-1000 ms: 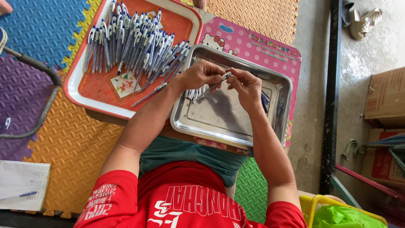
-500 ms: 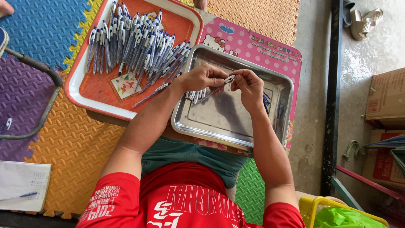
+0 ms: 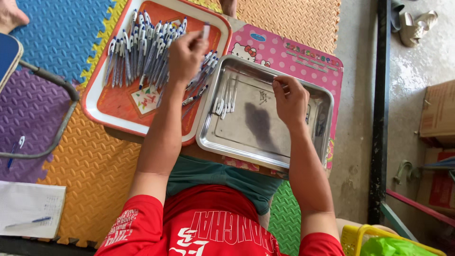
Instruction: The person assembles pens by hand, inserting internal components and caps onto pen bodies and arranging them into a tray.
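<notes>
Since earlier, left hand [image 3: 187, 52] has swung from the steel tray [image 3: 208, 137] over the orange tray's [image 3: 102, 121] pile, pinching a pen [image 3: 205, 31]: light, stiff, slick; grip mid-barrel. Right hand [image 3: 290, 100] curls closed over the steel tray, contents unclear.

White-blue pen [image 3: 204, 31] upright in fingers, above heaped pens [image 3: 142, 52] on orange tray [image 3: 102, 116]
</notes>
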